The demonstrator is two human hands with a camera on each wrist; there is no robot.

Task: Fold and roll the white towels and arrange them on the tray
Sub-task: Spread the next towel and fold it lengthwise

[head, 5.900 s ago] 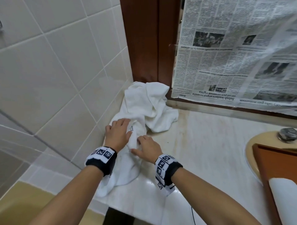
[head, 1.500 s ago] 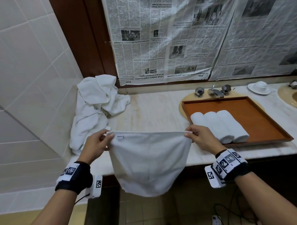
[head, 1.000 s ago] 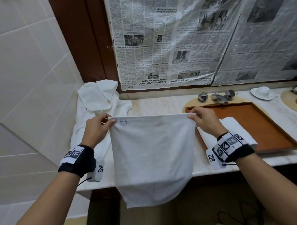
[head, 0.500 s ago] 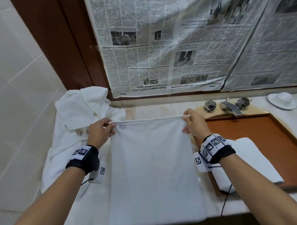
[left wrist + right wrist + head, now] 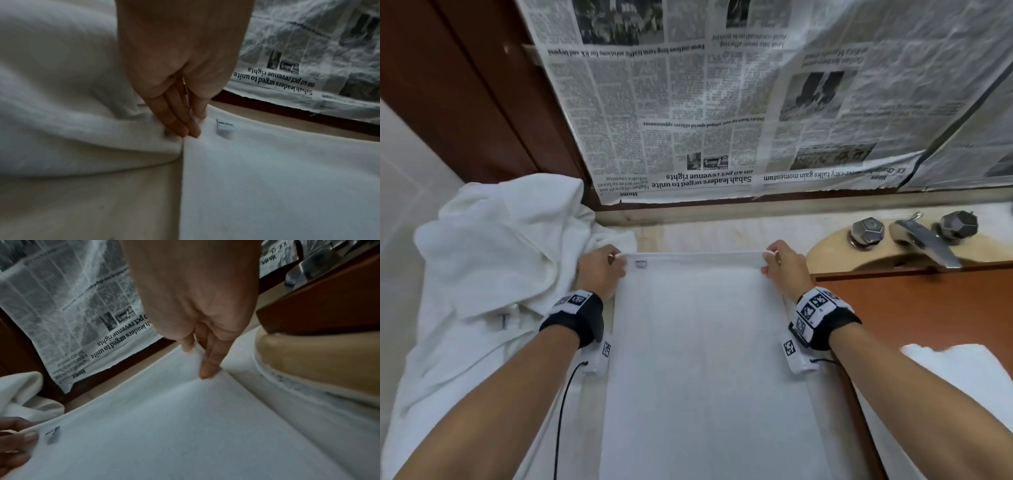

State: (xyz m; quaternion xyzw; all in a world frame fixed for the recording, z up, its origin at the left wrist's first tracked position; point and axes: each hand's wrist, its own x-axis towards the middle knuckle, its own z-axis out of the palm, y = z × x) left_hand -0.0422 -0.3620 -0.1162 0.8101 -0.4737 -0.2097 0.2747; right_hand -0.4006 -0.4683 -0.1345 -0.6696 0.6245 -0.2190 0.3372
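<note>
Head view | white towel spread flat on the worktop beside the tray | left hand pinches its far left corner | right hand pinches its far right corner

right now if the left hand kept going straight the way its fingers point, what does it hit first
Probably bare countertop first, since the left hand pinches the far left corner of the flat towel with fingers aimed at the back wall. Past that strip come the ledge and the newspaper. The towel pile lies to its left, likely outside that line.
</note>
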